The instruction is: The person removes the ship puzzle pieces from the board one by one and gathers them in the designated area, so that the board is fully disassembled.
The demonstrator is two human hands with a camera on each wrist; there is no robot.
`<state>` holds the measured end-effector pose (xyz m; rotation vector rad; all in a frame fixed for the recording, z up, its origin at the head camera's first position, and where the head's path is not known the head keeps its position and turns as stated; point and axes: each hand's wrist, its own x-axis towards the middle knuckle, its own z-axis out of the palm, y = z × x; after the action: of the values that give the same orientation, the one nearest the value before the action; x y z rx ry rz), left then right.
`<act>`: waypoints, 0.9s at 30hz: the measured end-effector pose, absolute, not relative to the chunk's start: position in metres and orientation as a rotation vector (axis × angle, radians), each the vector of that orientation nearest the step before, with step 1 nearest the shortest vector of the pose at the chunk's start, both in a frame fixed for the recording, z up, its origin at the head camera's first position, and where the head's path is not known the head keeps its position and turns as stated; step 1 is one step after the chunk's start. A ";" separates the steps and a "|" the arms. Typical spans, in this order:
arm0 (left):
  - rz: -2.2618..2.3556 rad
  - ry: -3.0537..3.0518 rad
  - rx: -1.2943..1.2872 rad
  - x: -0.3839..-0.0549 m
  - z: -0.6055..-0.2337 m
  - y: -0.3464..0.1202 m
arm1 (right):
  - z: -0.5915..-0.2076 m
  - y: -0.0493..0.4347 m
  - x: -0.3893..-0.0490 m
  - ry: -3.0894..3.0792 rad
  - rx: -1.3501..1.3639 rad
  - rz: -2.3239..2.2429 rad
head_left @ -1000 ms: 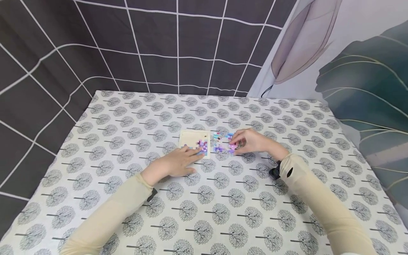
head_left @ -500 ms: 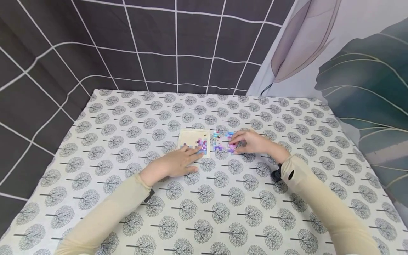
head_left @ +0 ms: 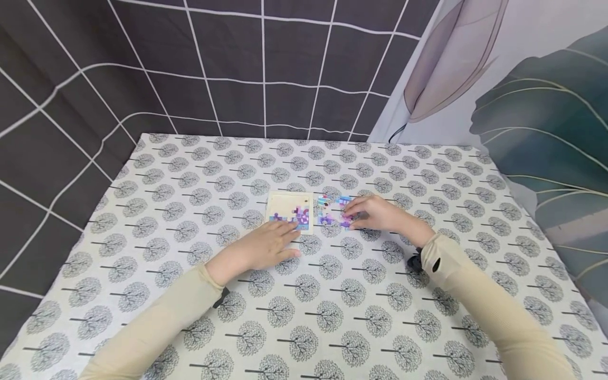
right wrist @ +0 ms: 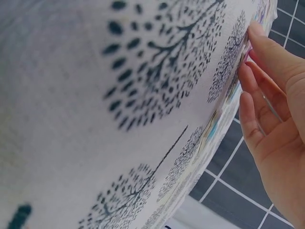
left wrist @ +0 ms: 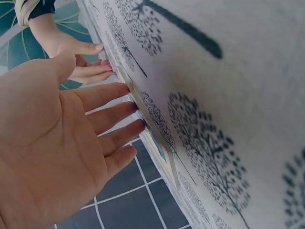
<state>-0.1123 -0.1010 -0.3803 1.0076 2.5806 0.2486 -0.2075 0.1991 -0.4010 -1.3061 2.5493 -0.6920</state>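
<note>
A shallow cream puzzle tray (head_left: 284, 202) lies on the cloth, with joined purple and blue pieces (head_left: 301, 214) along its near side. My left hand (head_left: 266, 246) rests at the tray's near edge, fingers extended and touching the pieces there; the left wrist view shows its palm (left wrist: 52, 138) with nothing gripped. Right of the tray are loose jigsaw pieces (head_left: 325, 218). Over them, my right hand (head_left: 377, 213) holds a pinkish-purple puzzle piece (head_left: 346, 220) between thumb and fingers. In the right wrist view only a pink sliver of that piece (right wrist: 247, 56) shows between the fingertips.
White cloth with grey tree prints (head_left: 328, 316) covers the table. Further loose pieces (head_left: 344, 200) lie beyond my right fingers. A dark grid-patterned curtain (head_left: 228, 63) hangs behind the far edge, and a leaf-print curtain (head_left: 551, 132) hangs at the right.
My left hand has slid slightly right and its fingertips have drawn back a little, uncovering more of the joined pieces. My right hand has shifted slightly right and stays at the loose pieces.
</note>
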 end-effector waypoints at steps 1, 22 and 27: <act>0.246 2.582 1.008 -0.112 -0.380 -0.101 | -0.401 0.200 -0.208 2.546 -1.322 -0.699; 0.291 2.504 0.934 -0.113 -0.378 -0.104 | -0.381 0.211 -0.210 2.583 -1.174 -0.851; 0.307 2.491 0.928 -0.115 -0.377 -0.105 | -0.374 0.209 -0.212 2.640 -1.160 -0.847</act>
<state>-0.1150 -0.1048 -0.3768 0.9277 2.4913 0.3071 -0.2119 0.2095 -0.3735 -1.1603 2.6398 -0.8469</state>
